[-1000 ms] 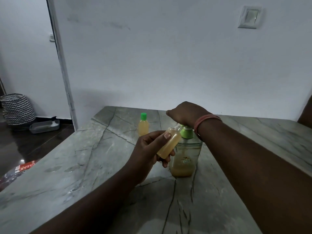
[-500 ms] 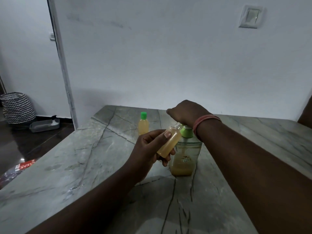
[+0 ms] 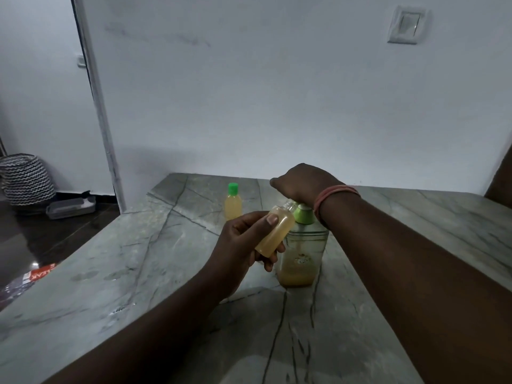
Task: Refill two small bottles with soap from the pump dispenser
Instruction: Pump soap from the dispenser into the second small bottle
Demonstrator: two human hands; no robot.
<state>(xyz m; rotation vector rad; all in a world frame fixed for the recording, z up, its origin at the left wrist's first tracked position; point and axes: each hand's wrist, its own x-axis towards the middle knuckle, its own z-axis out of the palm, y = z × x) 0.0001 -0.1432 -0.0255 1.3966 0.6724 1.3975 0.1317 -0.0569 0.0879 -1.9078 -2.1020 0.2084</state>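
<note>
Left hand (image 3: 243,245) gripping tilted small bottle (image 3: 274,235), right hand (image 3: 302,182) on pump dispenser (image 3: 303,245)

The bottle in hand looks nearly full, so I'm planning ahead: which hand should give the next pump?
Right. The right hand already rests on the pump dispenser head, while the left hand holds the small bottle tilted at the spout.

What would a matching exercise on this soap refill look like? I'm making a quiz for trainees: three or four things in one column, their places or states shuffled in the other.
Things:
1. capped small bottle
2. open small bottle
3. pump dispenser
4. striped basket

Places or states:
A. on the floor, far left
B. tilted, gripped by the left hand
C. standing alone on the table, green cap on
D. pressed from above by the right hand

Pairs: 1-C, 2-B, 3-D, 4-A
</note>
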